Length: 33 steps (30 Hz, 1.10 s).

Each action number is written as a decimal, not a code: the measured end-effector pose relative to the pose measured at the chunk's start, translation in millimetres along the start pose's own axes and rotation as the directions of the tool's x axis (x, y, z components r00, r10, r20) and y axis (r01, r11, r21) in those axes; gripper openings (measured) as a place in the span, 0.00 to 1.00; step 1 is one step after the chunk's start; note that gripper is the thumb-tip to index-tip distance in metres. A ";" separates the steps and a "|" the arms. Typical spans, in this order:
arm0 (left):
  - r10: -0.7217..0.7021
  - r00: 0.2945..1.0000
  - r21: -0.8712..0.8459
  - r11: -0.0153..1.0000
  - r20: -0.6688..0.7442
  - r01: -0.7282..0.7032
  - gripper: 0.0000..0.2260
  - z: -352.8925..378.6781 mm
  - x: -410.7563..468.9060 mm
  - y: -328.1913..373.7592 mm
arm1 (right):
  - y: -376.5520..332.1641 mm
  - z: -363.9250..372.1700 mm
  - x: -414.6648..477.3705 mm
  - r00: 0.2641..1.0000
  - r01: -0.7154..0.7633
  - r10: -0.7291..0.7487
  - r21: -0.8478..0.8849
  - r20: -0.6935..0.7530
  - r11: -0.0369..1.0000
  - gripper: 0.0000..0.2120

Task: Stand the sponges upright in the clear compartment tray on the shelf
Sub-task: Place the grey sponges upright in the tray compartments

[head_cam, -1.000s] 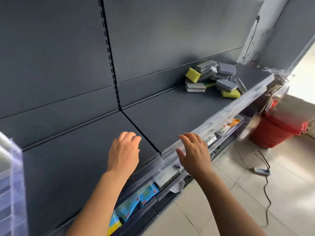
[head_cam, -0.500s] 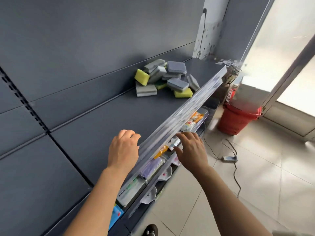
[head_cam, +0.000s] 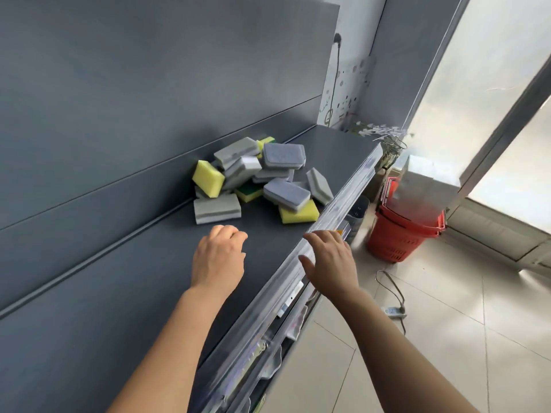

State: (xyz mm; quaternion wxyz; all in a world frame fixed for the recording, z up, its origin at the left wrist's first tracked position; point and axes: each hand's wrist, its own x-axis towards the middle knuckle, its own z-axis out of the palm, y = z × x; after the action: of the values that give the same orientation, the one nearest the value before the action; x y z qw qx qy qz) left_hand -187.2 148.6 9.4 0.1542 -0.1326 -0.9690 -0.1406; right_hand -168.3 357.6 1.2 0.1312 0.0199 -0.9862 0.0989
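A loose pile of several grey and yellow sponges (head_cam: 262, 180) lies on the dark grey shelf (head_cam: 149, 293), against its back panel. One grey sponge (head_cam: 217, 208) sits nearest to my hands. My left hand (head_cam: 219, 256) hovers over the shelf just short of that sponge, fingers curled down and holding nothing. My right hand (head_cam: 329, 259) is spread over the shelf's clear front rail (head_cam: 337, 210), fingers apart and empty. The clear compartment tray is out of view.
Red stacked shopping baskets (head_cam: 401, 231) with a white box (head_cam: 426, 183) on top stand on the tiled floor to the right. A power strip and cable (head_cam: 393, 311) lie on the floor. Lower shelves hold packaged goods below the rail.
The view has swung right along the shelf, so the sponge pile is now much closer to both hands. The clear tray at the far left has left the view. Both hands stay empty.
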 end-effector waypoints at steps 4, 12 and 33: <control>-0.018 1.000 0.041 0.999 0.013 0.017 0.15 19.7 48.1 -11.9 | 6.7 5.3 47.2 1.000 0.004 -0.004 0.022 -0.018 1.000 0.20; -0.207 0.964 0.166 0.970 0.166 0.179 0.23 54.3 103.4 -33.0 | 15.7 22.9 111.9 0.999 0.010 -0.013 0.082 0.042 0.997 0.27; -0.492 0.816 -0.051 0.846 0.304 0.530 0.19 31.5 78.9 -6.4 | 11.3 23.4 149.8 0.948 0.304 -0.197 0.524 -0.251 0.796 0.09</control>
State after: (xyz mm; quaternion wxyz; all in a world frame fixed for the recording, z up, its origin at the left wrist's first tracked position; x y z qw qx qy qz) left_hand -269.8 169.4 5.7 -0.0370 0.1044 -0.9689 -0.2212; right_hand -319.4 362.0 16.3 0.2218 0.1789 -0.8866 0.3642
